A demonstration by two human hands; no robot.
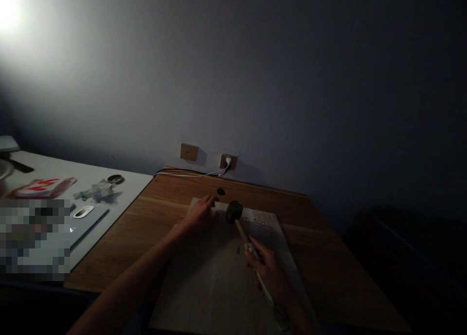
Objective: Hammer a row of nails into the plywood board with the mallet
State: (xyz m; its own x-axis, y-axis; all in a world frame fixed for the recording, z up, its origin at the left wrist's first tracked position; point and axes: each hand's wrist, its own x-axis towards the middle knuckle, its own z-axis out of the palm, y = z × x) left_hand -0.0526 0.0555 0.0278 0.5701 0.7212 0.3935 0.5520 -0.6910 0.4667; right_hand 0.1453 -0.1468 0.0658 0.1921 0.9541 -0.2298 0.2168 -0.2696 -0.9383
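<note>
A mallet with a dark, rounded head [234, 212] is gripped in my right hand [268, 267]. My fingers wrap around its light handle, and something pale is wound round the grip. The head is over the far part of a pale wooden board [204, 286]. To the left of the head, my left hand [203, 212] rests at the board's far edge, fingers apart and bent; shadow hides their undersides. Small metal pieces [238, 249], perhaps nails, lie on the board between my hands. Several small dark spots [255, 220] show near its far right corner.
The board lies on a brown wooden table [146, 228] against a wall. Cables [189, 174] run along the back to an outlet [228, 161]. A white table [131, 179] adjoins at left, bearing crumpled plastic [98, 191], a black ring [116, 179] and a red-and-white package [44, 186].
</note>
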